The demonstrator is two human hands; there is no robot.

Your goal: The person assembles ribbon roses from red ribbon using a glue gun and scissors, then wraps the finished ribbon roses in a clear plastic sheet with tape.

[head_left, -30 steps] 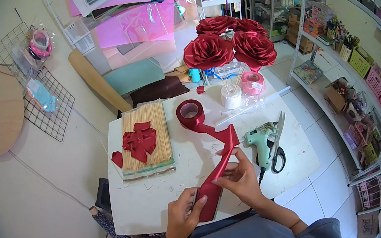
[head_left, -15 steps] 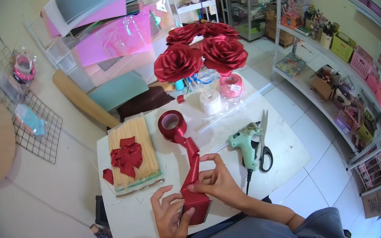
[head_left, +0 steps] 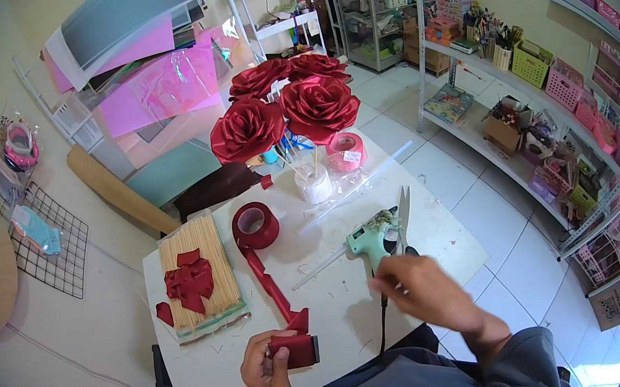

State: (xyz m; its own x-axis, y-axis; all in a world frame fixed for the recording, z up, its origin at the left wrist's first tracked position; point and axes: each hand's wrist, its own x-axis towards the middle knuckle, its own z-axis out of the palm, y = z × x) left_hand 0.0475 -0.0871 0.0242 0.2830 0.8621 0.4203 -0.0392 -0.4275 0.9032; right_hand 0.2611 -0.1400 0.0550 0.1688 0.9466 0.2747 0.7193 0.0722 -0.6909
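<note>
My left hand (head_left: pixel 267 370) is closed around a small flat block wrapped in red satin ribbon (head_left: pixel 294 351), its dark end showing on the right. From the block the ribbon strip (head_left: pixel 269 286) runs twisted up to its ribbon roll (head_left: pixel 256 225) on the table. My right hand (head_left: pixel 423 292), smeared by motion, is beside the green glue gun (head_left: pixel 369 245) and just below the scissors (head_left: pixel 406 216). Its fingers look curled, and whether they grip anything I cannot tell. The scissors lie with blades pointing away, their black handles mostly hidden.
Red ribbon roses (head_left: pixel 322 109) stand on sticks by a white roll (head_left: pixel 314 185) and a pink tape roll (head_left: pixel 346 151). Cut red petals (head_left: pixel 190 283) lie on a pack of wooden sticks (head_left: pixel 207 247) at left. A loaded metal shelf (head_left: pixel 482 62) stands at right.
My right hand has left the ribbon and moved right toward the scissors and glue gun. My left hand keeps the wrapped block, now turned. The camera view has shifted.
</note>
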